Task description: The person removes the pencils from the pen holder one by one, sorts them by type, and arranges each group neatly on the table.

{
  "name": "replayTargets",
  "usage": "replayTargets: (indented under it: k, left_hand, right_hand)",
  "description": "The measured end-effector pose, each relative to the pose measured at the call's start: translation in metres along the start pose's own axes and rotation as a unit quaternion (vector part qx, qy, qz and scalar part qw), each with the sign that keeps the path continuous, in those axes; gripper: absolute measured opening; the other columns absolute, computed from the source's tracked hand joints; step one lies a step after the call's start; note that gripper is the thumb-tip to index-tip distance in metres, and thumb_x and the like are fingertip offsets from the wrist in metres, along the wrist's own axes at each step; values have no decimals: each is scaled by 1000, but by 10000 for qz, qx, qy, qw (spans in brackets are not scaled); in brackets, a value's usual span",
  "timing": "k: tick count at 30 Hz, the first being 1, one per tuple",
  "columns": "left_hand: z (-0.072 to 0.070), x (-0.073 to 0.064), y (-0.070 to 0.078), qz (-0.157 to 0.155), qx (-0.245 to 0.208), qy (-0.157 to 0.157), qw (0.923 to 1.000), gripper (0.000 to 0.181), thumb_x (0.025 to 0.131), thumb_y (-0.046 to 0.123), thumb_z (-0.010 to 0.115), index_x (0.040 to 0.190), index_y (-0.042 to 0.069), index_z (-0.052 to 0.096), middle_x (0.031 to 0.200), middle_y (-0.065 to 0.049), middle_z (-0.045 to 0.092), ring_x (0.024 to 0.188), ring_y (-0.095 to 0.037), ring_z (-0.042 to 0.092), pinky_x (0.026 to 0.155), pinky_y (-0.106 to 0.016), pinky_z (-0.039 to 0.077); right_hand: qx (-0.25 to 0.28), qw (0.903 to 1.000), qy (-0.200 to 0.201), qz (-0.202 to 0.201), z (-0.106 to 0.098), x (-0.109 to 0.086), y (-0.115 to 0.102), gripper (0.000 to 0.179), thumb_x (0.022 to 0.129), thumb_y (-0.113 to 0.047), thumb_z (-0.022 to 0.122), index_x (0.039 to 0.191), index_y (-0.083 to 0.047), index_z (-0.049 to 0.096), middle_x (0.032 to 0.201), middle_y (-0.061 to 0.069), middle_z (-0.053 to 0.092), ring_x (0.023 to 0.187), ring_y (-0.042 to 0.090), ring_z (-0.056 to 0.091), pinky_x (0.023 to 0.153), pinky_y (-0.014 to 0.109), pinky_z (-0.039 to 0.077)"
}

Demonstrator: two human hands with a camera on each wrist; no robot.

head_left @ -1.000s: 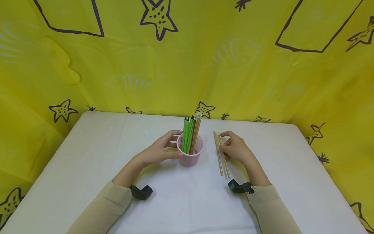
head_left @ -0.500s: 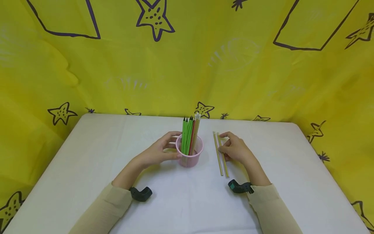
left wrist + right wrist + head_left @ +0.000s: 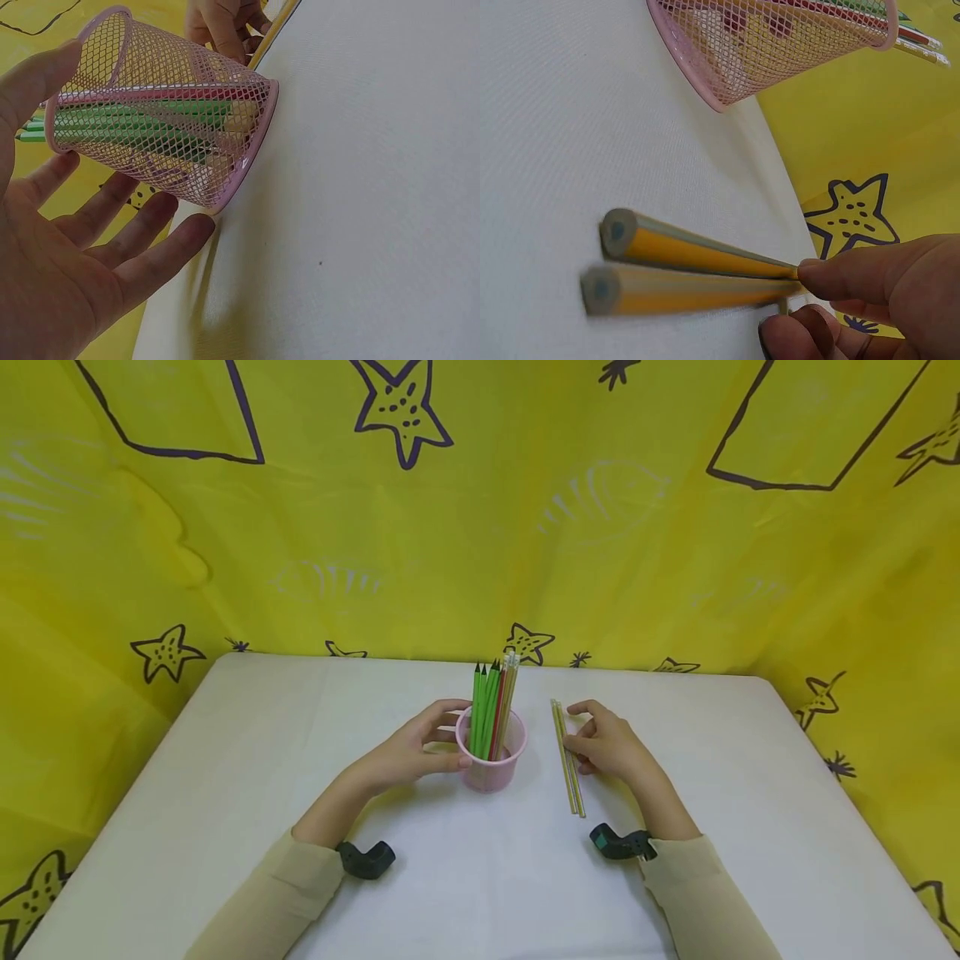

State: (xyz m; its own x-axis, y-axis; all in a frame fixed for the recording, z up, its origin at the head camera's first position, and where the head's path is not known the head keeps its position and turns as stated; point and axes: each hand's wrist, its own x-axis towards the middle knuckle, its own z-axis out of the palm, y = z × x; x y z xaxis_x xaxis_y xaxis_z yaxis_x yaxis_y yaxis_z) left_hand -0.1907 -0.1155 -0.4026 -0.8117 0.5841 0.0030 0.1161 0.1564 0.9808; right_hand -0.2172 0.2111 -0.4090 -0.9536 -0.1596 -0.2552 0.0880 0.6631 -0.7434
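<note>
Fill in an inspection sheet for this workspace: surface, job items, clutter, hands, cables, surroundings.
Surface: white table, one small dark speck.
Job items: pink mesh cup upright, green pencils and others inside; two loose yellow pencils on the table, side by side.
Clutter: nothing seen.
Hands: left hand holds the cup; right hand touches the loose pencils, pinch unclear.
Cables: nothing seen.
Surroundings: yellow backdrop with drawn starfish.

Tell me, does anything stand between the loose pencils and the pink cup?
Nothing visible does: only white tabletop shows between the loose pencils and the pink cup. The left hand holds the cup from its opposite side.
</note>
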Motion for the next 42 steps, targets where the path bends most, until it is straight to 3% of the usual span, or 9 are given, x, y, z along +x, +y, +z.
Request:
replayTargets:
  k: [5, 9, 14, 17, 20, 25, 30, 37, 42]
  left_hand:
    - [-1, -1, -3, 35, -4, -19, 10000, 72, 89, 14, 76, 149, 23, 38, 146, -7, 49, 133, -33, 49, 110, -50, 43]
    - [0, -1, -2, 52, 31, 25, 10000, 71, 88, 16, 77, 148, 25, 39, 146, -5, 49, 132, -31, 51, 109, -48, 45]
    - [0, -2, 2, 138, 25, 94, 9999, 72, 87, 14, 78, 148, 24, 40, 147, -8, 48, 132, -33, 51, 109, -52, 43]
    - [1, -1, 4, 146, 53, 64, 9999, 71, 88, 14, 77, 148, 24, 40, 147, -8, 48, 133, -32, 50, 110, -53, 42]
    - [2, 1, 4, 171, 62, 16, 9998, 70, 89, 15, 77, 148, 25, 40, 146, -6, 50, 134, -29, 50, 111, -52, 41]
    - [2, 0, 2, 174, 10, 31, 9998, 70, 90, 15, 75, 149, 23, 38, 147, -5, 49, 135, -30, 48, 113, -53, 39]
    - [2, -1, 1, 62, -199, -11, 9998, 74, 92, 16, 72, 153, 24, 32, 154, -6, 42, 140, -33, 42, 114, -56, 35]
    - [12, -1, 5, -358, -649, 248, 9969, 89, 85, 14, 80, 154, 31, 28, 155, -8, 39, 143, -33, 38, 113, -53, 38]
    - [19, 1, 5, -378, -611, 458, 9964, 90, 82, 11, 82, 153, 30, 30, 153, -9, 41, 142, -33, 40, 111, -51, 41]
  right_hand:
    - [-91, 9998, 102, -147, 1, 0, 0, 51, 96, -17, 65, 141, -7, 44, 89, 12, 63, 60, 18, 61, 57, 30, 54]
    - [-23, 9972, 475, -582, 2, 0, -4, 47, 95, -19, 65, 138, -8, 49, 90, 12, 62, 62, 21, 60, 56, 30, 52]
    - [771, 9891, 555, -1121, 3, -2, -18, 44, 95, -17, 67, 135, -7, 52, 91, 13, 61, 72, 29, 60, 63, 36, 59]
    - [1327, 9827, 354, -1245, 4, -6, -31, 43, 96, -17, 65, 136, -7, 51, 94, 14, 59, 76, 29, 60, 67, 37, 60]
    - [1557, 9785, 290, -1321, 4, -10, -45, 43, 97, -17, 64, 137, -10, 50, 98, 15, 59, 81, 30, 60, 68, 35, 60]
    - [1443, 9805, 22, -1334, 5, -12, -67, 47, 96, -19, 65, 139, -10, 48, 107, 20, 62, 94, 39, 61, 72, 38, 61]
    - [1228, 9825, -336, -1359, 15, -11, -72, 48, 96, -19, 65, 139, -2, 51, 113, 22, 64, 95, 29, 66, 75, 39, 61]
    - [1288, 9805, -40, -1486, 30, -9, -66, 36, 96, -20, 66, 127, -2, 60, 106, 18, 65, 89, 30, 66, 73, 39, 61]
    - [1235, 9789, 131, -1625, 38, -7, -63, 31, 96, -22, 66, 120, -3, 63, 102, 16, 65, 83, 26, 63, 72, 42, 61]
